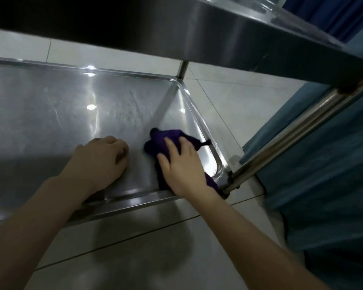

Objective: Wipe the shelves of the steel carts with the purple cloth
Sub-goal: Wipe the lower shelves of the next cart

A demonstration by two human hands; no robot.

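The lower steel shelf (pixel 57 114) of the cart fills the left and middle of the head view, its raised rim running along the near and right sides. A crumpled purple cloth (pixel 157 141) lies on the shelf near its right front corner. My right hand (pixel 181 168) presses flat on the cloth, fingers spread, covering most of it. My left hand (pixel 102 160) rests on the bare steel just left of the cloth, fingers curled under, holding nothing.
The upper steel shelf (pixel 239 38) overhangs close above. A steel cart post (pixel 298 130) slants up from the right front corner, and a second post (pixel 182 69) stands at the far corner. Blue fabric (pixel 323 164) hangs at right. Pale floor tiles (pixel 145 248) lie below.
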